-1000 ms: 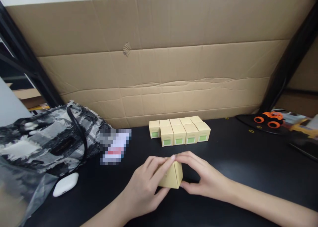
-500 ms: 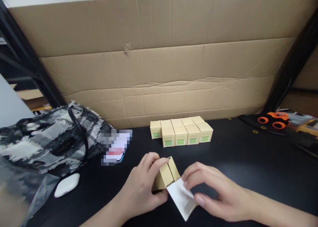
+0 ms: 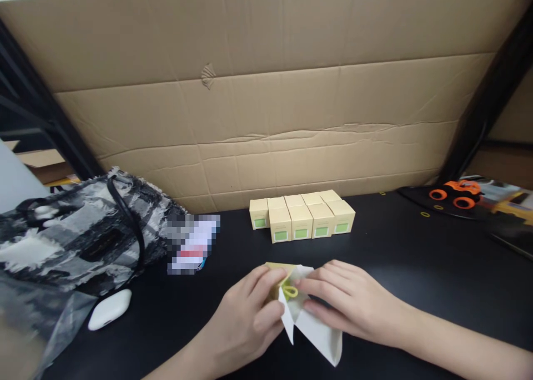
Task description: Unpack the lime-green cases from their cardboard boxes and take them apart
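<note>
My left hand (image 3: 245, 316) and my right hand (image 3: 350, 299) meet low in the middle over a small tan box (image 3: 278, 270) that is opened out, its white inside panels (image 3: 318, 331) spread toward me. Both hands grip it, fingertips close together at a small yellow loop (image 3: 288, 290) on it. Behind the hands, on the black table (image 3: 416, 258), several closed tan boxes with green labels (image 3: 302, 219) stand packed in two rows.
A black-and-white fabric bag (image 3: 79, 230) lies at the left, with a white earbud case (image 3: 109, 308) and clear plastic (image 3: 29, 324) in front of it. A cardboard sheet (image 3: 266, 91) walls the back. An orange toy truck (image 3: 456, 192) sits far right.
The closed box between my hands has been opened out; its white inner panels now hang open toward me, and my right hand has come back onto it.
</note>
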A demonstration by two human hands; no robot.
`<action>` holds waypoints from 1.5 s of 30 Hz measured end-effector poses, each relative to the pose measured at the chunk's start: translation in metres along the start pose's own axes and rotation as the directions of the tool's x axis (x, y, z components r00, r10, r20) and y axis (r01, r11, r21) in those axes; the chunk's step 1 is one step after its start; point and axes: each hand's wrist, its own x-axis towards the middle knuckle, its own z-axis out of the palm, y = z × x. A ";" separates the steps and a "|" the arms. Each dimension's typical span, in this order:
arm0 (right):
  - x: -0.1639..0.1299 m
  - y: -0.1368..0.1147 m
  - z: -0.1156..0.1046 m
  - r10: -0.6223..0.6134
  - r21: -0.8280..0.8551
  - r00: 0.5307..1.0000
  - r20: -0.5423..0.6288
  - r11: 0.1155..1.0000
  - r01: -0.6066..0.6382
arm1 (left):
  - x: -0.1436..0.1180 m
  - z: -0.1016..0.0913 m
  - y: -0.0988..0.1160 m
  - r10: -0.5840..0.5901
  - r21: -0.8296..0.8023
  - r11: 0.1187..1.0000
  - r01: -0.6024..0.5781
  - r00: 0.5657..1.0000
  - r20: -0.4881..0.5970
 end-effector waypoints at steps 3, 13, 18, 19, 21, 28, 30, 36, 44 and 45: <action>0.000 0.000 0.006 0.017 -0.033 0.999 -0.031 0.999 -0.018 | 0.002 0.002 0.005 0.088 0.112 0.990 -0.088 0.996 0.000; -0.003 0.019 -0.001 0.555 0.589 0.832 0.004 0.671 -0.450 | -0.012 0.010 -0.021 -0.298 -0.280 0.913 0.296 0.954 0.036; -0.004 0.042 -0.017 0.529 0.490 0.840 0.119 0.705 -0.513 | -0.015 0.013 -0.037 -0.703 -0.565 0.578 0.589 0.711 0.023; -0.005 0.045 -0.019 0.500 0.467 0.852 0.155 0.723 -0.509 | -0.013 0.013 -0.039 -0.774 -0.625 0.454 0.635 0.628 0.077; -0.007 0.049 -0.021 0.446 0.426 0.868 0.218 0.757 -0.495 | -0.009 0.012 -0.040 -0.852 -0.722 0.201 0.662 0.483 0.205; -0.006 0.038 -0.018 0.320 0.193 0.940 0.120 0.921 -0.338 | 0.006 0.006 -0.026 -0.798 -0.796 -0.194 0.573 0.380 0.468; -0.003 0.026 -0.016 0.161 0.016 0.986 -0.038 0.987 -0.161 | 0.008 0.005 -0.017 -0.732 -0.800 -0.357 0.482 0.388 0.560; 0.003 -0.005 -0.005 -0.209 -0.287 0.964 -0.166 0.945 0.155 | 0.007 0.006 0.004 -0.580 -0.716 -0.600 0.357 0.422 0.696; 0.000 -0.004 0.002 -0.225 -0.254 0.959 -0.175 0.951 0.176 | 0.008 0.009 0.011 -0.528 -0.641 -0.670 0.375 0.366 0.766; 0.000 -0.005 0.002 -0.220 -0.247 0.957 -0.191 0.954 0.170 | 0.009 0.008 0.011 -0.524 -0.638 -0.677 0.367 0.368 0.768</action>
